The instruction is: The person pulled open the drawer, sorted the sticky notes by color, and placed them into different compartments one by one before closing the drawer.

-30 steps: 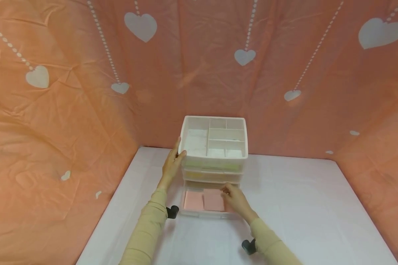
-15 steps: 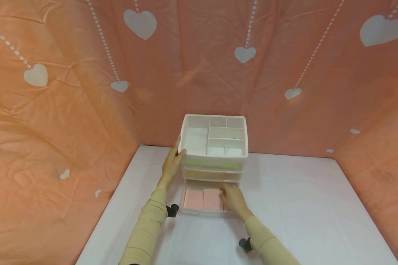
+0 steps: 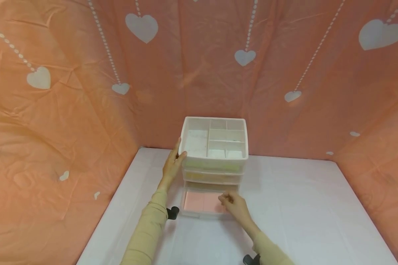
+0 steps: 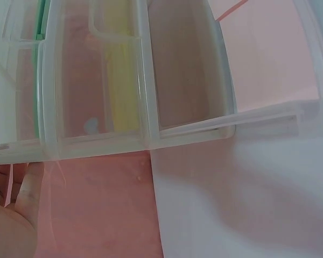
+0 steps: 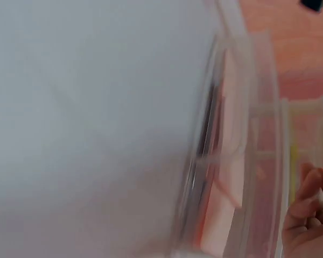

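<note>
A white plastic drawer organizer (image 3: 215, 159) stands near the back of the table, its bottom drawer (image 3: 199, 215) pulled out. Two pink paper pads lie side by side in that drawer, a left pad (image 3: 194, 201) and a right pad (image 3: 212, 202). My left hand (image 3: 171, 167) rests along the organizer's left side, thumb by the top rim's front corner; the left wrist view shows straight fingers (image 4: 29, 191) against the side. Over the drawer's right part hovers my right hand (image 3: 237, 207), fingers loosely curled, with nothing visible between them. It hides the drawer's right end.
Two upper drawers are shut, holding something green (image 3: 215, 166) and something yellow (image 4: 118, 70). The top tray has several compartments (image 3: 227, 135). A white-covered table (image 3: 295, 206) surrounds the organizer. Pink cloth (image 3: 215, 81) with white hearts hangs behind and at both sides.
The right pad, tilted at the right fingertips a second ago, now lies flat beside the left one. My right hand has let go of it and drawn slightly toward me. My left hand stays put.
</note>
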Demonstrator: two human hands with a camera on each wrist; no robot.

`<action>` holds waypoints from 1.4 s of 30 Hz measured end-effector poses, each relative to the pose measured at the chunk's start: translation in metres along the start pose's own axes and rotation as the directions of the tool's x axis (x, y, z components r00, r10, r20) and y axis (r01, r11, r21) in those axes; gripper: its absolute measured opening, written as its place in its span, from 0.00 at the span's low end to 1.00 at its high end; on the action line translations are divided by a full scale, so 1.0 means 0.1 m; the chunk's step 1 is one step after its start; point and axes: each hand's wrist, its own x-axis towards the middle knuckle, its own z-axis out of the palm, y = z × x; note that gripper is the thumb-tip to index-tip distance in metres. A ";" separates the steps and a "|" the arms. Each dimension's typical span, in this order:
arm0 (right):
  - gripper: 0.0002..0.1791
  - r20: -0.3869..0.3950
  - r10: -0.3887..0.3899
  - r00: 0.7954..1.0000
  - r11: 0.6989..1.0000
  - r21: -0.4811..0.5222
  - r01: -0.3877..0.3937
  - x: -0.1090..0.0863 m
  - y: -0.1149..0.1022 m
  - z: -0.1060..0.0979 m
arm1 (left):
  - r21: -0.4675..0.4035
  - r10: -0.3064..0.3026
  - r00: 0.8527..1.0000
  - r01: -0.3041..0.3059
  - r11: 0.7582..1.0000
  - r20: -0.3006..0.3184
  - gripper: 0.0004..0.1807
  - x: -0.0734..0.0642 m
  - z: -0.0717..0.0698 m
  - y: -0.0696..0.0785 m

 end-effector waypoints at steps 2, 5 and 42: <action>0.16 0.025 0.092 0.995 0.991 0.094 -0.094 -0.09 -0.02 0.00 | 0.007 -0.002 1.000 0.002 1.000 -0.004 0.32 -0.01 0.00 0.01; 0.23 0.085 0.189 0.978 0.964 0.173 -0.201 -0.22 -0.03 0.02 | 0.009 -0.002 1.000 0.002 1.000 -0.011 0.32 -0.01 0.00 0.02; 0.33 0.343 0.225 0.912 0.737 0.553 -0.390 -0.04 0.26 0.44 | 0.020 0.028 1.000 -0.028 0.999 -0.013 0.31 0.00 0.01 0.02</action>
